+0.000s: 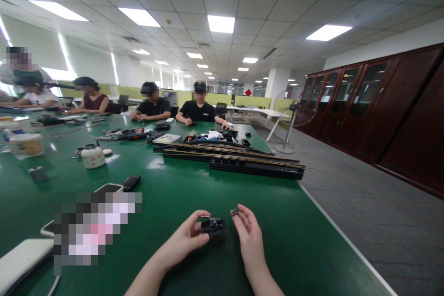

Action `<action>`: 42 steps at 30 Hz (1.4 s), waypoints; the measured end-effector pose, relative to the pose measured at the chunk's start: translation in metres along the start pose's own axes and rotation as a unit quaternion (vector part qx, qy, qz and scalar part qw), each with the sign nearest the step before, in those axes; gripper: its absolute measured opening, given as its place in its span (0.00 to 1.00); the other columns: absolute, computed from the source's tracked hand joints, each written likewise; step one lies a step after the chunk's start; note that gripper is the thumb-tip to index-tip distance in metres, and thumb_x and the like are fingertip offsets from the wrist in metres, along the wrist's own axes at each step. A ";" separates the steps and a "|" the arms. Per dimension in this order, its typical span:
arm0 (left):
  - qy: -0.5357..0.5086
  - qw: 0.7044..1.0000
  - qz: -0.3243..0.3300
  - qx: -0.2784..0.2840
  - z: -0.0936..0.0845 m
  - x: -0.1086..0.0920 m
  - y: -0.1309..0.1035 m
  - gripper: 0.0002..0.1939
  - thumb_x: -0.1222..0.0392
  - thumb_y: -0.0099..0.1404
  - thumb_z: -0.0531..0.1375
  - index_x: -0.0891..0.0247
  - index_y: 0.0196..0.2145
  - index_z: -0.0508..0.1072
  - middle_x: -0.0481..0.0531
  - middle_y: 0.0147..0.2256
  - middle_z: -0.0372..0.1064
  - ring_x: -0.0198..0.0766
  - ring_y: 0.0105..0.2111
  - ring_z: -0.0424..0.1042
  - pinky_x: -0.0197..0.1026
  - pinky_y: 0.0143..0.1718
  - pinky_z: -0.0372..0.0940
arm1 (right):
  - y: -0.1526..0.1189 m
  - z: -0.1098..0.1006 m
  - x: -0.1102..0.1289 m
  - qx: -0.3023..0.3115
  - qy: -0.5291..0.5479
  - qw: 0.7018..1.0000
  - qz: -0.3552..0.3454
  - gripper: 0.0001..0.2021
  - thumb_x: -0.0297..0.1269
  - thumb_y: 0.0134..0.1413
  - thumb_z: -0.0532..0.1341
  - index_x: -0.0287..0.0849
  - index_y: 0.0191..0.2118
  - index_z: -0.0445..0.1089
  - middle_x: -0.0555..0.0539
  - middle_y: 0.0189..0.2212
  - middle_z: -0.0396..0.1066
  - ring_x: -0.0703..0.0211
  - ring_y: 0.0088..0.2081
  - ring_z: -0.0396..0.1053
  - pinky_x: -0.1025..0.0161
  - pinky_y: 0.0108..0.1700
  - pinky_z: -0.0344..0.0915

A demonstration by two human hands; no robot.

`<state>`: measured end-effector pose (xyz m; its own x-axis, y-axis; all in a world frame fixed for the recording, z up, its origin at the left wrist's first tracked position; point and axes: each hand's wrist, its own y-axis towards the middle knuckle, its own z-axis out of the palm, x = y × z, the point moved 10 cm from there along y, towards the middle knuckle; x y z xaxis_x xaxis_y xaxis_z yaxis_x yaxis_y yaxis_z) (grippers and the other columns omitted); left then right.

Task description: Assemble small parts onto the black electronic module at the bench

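Near the front of the green table (166, 259), my left hand (189, 238) grips a small black device part (212, 226), its thumb and fingers closed at the part's left end. The part looks like an open housing with metal bits inside; its exact kind I cannot make out. Just to the right, my right hand (248, 231) pinches a tiny piece with some blue and green on it (235, 212) between thumb and fingertips. A small gap separates the two held pieces.
Beyond my hands lie long black rails (256, 169) with thin brass-coloured rods. At left are a black car-key-like object (132, 182), a white jar (93, 156), a small grey block (37, 174) and a white device (24, 259). Several people sit across the table; a fan (289, 120) stands right.
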<state>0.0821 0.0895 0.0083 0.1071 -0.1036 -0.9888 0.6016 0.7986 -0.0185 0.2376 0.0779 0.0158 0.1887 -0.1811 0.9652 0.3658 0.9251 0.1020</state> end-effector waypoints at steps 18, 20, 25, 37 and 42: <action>0.003 1.000 0.000 -0.006 -0.002 0.003 0.000 0.26 0.56 0.50 0.62 0.58 0.45 0.57 0.53 0.40 0.68 0.39 0.40 0.66 0.38 0.38 0.55 | -0.001 0.002 0.001 0.005 0.001 1.000 -0.001 0.18 0.40 0.42 0.63 0.40 0.41 0.65 0.43 0.38 0.73 0.52 0.43 0.69 0.57 0.47 0.63; 0.004 1.000 0.000 -0.007 -0.002 0.003 0.000 0.26 0.56 0.51 0.62 0.58 0.45 0.57 0.52 0.40 0.68 0.39 0.39 0.67 0.38 0.37 0.55 | -0.001 0.001 0.001 0.001 0.004 1.000 -0.001 0.18 0.40 0.42 0.63 0.40 0.40 0.66 0.43 0.38 0.73 0.52 0.42 0.69 0.57 0.47 0.64; -0.001 1.000 0.001 -0.004 -0.001 0.001 -0.001 0.25 0.57 0.51 0.62 0.58 0.45 0.57 0.53 0.40 0.69 0.38 0.40 0.67 0.38 0.38 0.55 | -0.001 0.001 0.002 -0.004 0.008 1.000 0.000 0.18 0.41 0.40 0.64 0.39 0.39 0.67 0.43 0.38 0.73 0.51 0.42 0.70 0.56 0.47 0.64; -0.005 1.000 0.000 -0.003 -0.001 0.001 0.000 0.25 0.57 0.51 0.62 0.58 0.44 0.57 0.53 0.40 0.69 0.41 0.41 0.66 0.39 0.40 0.56 | 0.000 0.002 0.003 0.001 0.007 1.000 -0.006 0.18 0.41 0.41 0.64 0.39 0.39 0.67 0.42 0.38 0.73 0.51 0.42 0.70 0.56 0.47 0.64; -0.002 1.000 -0.002 -0.002 -0.001 0.001 0.000 0.25 0.57 0.50 0.62 0.58 0.44 0.57 0.53 0.41 0.68 0.40 0.41 0.66 0.39 0.39 0.56 | 0.000 0.002 0.002 0.005 0.002 1.000 -0.004 0.17 0.41 0.41 0.63 0.40 0.40 0.67 0.43 0.38 0.73 0.52 0.43 0.70 0.57 0.47 0.64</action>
<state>0.0819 0.0899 0.0076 0.1076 -0.1084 -0.9883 0.5986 0.8007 -0.0226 0.2358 0.0782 0.0178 0.1896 -0.1890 0.9635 0.3588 0.9268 0.1112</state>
